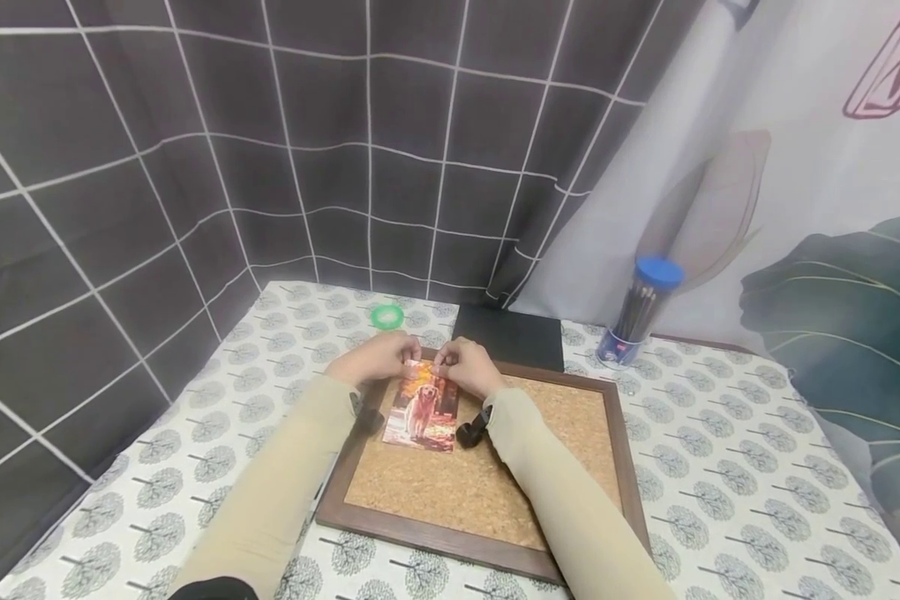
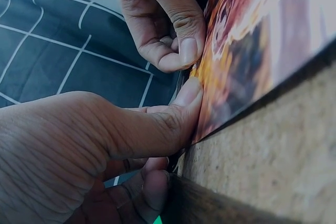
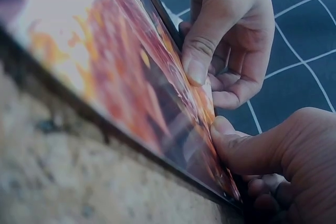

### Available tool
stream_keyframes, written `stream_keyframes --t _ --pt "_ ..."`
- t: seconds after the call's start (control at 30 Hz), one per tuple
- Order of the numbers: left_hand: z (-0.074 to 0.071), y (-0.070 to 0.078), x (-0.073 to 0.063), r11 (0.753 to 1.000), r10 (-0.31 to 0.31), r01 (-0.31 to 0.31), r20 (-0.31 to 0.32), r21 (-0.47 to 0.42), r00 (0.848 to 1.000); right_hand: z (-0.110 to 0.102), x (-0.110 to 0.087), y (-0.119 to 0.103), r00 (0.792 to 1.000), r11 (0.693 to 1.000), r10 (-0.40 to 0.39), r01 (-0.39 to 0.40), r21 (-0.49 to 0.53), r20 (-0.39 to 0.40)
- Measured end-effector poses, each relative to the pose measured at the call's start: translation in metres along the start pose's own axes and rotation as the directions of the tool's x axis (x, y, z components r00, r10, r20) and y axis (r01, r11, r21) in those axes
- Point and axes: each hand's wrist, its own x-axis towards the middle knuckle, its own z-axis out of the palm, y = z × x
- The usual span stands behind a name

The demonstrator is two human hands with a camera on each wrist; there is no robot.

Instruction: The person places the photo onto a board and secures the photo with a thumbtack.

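A glossy photo of a golden dog [image 1: 422, 412] lies over the left part of a cork board [image 1: 465, 492] with a brown wooden frame. My left hand [image 1: 378, 357] pinches the photo's top edge near its left corner. At the right end of that edge, my right hand [image 1: 471, 367] pinches it too. Close up in the left wrist view, the left thumb [image 2: 157, 127] lies on the print's face, the other hand's thumb just beside it. In the right wrist view the photo [image 3: 121, 72] stands slightly off the cork [image 3: 79, 171].
Behind the board are a green tape roll [image 1: 387, 316] and a flat black sheet [image 1: 521, 333]. A clear jar with a blue lid [image 1: 640, 308] holds dark sticks at the back right. A tree-patterned cloth [image 1: 735, 500] covers the table; a dark checked curtain [image 1: 322, 108] hangs behind.
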Motion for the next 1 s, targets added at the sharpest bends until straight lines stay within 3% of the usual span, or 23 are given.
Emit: stream_keyframes --t 1.0 --pt "-0.001 0.003 -0.001 1.000 0.011 -0.011 0.011 0.008 1.000 -0.002 -0.001 -0.008 1.000 0.999 0.027 -0.028 -0.028 -0.013"
